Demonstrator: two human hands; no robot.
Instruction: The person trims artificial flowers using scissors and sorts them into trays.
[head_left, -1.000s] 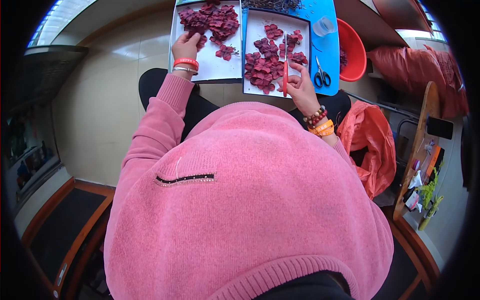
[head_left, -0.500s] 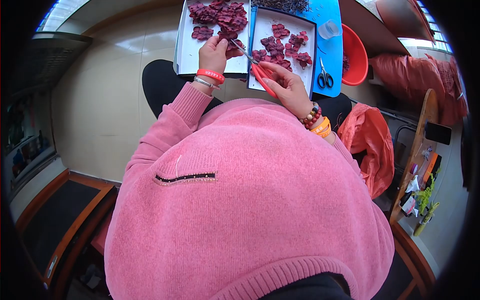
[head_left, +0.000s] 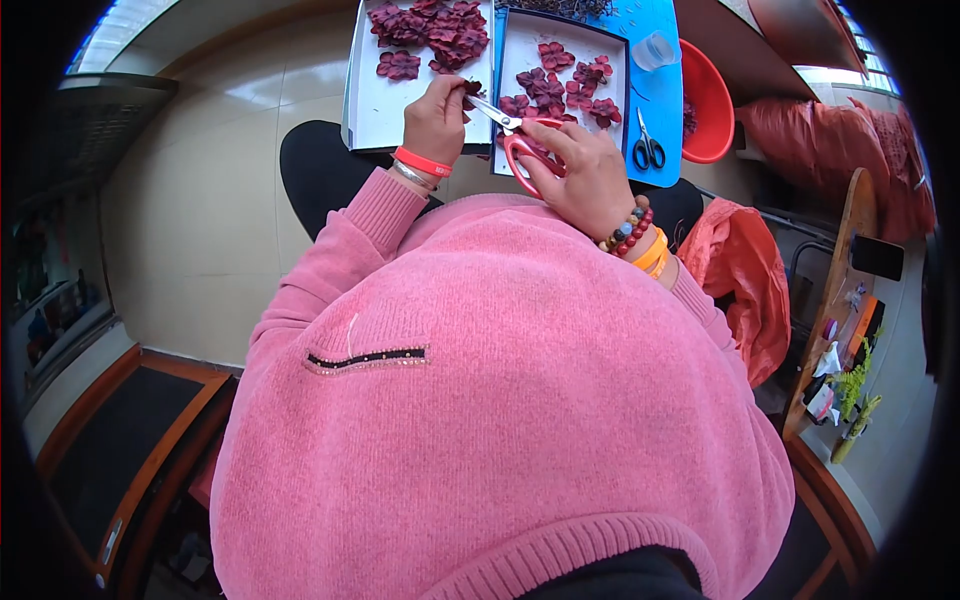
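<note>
Pinched in my left hand is a dark red fabric flower, partly hidden by the fingers. My right hand grips red-handled scissors, their blades reaching left to the flower. Behind my left hand lies a white box holding a heap of dark red flowers. A second, blue-edged box sits under and behind my right hand, with several flowers spread in it.
Black-handled scissors rest on the blue tabletop, near a clear plastic cup. A red bowl stands at the right side. Dark thin stems are piled at the back. A red plastic bag sits lower right.
The flower in my left hand has been lifted and turned toward the right. The scissors' handles have spread wider, and their blades now meet the flower.
</note>
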